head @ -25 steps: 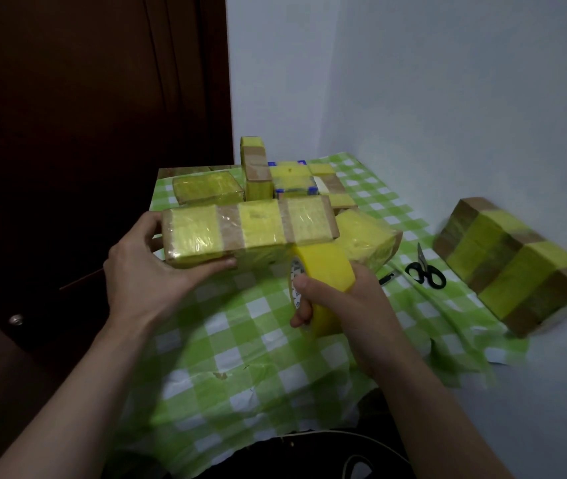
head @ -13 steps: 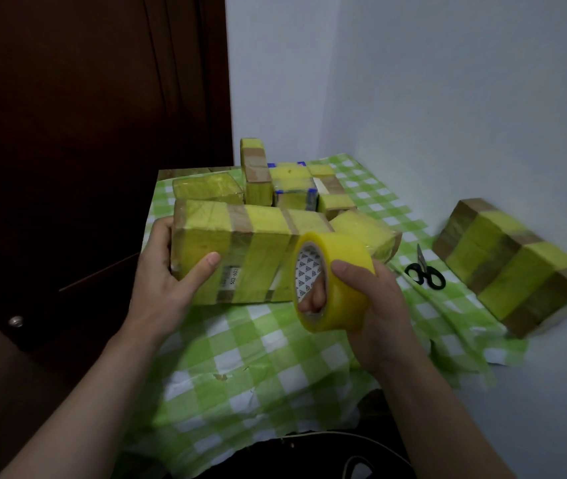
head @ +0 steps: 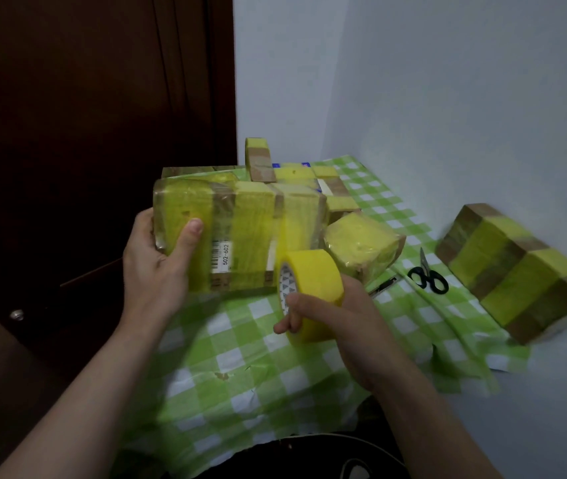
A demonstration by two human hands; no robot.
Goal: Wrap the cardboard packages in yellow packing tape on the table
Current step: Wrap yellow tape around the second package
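Head view: my left hand (head: 157, 267) clamps the stiff, slick yellow-taped cardboard package (head: 237, 233) by its end; my right hand (head: 340, 323) fingers hook the yellow packing tape roll (head: 309, 292).

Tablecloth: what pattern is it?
The tablecloth is green-and-white checked, best seen in the head view.

Left hand (head: 157, 267) gripping, thumb forward; right hand (head: 339, 323) curled, gripping.

brown rectangular cardboard package (head: 240, 233) in left hand (head: 157, 271): striped with yellow tape bands, white barcode label. bright yellow round tape roll (head: 313, 292) in right hand (head: 340, 326), white core, dark triangle print. green-and-white checked tablecloth (head: 240, 368) under both hands. black scissors (head: 429, 278) off right.
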